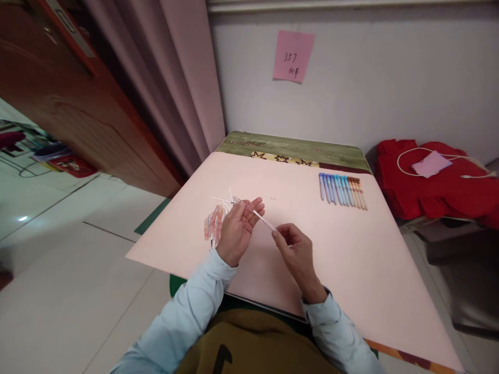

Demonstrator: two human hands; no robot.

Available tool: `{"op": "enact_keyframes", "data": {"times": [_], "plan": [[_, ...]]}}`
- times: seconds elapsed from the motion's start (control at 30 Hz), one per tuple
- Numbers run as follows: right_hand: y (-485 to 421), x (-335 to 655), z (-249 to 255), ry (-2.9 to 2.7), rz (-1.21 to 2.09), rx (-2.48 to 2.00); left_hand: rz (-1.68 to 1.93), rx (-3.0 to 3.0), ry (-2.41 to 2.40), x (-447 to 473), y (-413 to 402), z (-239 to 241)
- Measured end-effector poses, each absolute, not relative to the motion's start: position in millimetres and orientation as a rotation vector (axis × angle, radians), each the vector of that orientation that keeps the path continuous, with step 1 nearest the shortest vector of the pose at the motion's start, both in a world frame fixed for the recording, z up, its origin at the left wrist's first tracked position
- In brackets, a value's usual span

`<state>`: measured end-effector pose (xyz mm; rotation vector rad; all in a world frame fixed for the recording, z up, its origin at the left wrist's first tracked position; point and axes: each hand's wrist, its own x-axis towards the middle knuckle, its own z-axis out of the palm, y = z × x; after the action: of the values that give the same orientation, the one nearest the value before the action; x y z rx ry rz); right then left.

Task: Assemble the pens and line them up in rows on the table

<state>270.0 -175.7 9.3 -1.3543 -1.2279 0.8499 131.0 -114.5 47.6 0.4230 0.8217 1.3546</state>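
Note:
Pinched between the thumb and fingers of my right hand (295,252) is a slim white pen refill (265,220). The refill points left and its far end reaches my left hand (239,228). That hand is half curled, palm partly up, with its thumb pressed to a small pinkish piece too hidden to name. Beside and partly behind the left hand lies a bunch of clear pinkish pen barrels (213,221). Thin white sticks, like more refills (221,199), poke out behind the left fingers.
At the table's far right lies a neat row of pens (339,189), blue through brown. A pale pink sheet (331,291) covers the table. Red cloth (432,182) with a white cord is on the right; a wooden door (101,104) and curtain (167,67) stand left.

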Motion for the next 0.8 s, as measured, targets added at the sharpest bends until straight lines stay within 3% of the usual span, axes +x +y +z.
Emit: {"op": "enact_keyframes", "data": {"times": [0.2, 0.8], "plan": [[-175, 270, 11, -1.206, 0.824, -1.360, 1.336, 0.676, 0.812, 140, -125, 46], [-175, 272, 7, -1.137, 0.868, -1.322, 1.285, 0.685, 0.833, 144, -127, 47]]}}
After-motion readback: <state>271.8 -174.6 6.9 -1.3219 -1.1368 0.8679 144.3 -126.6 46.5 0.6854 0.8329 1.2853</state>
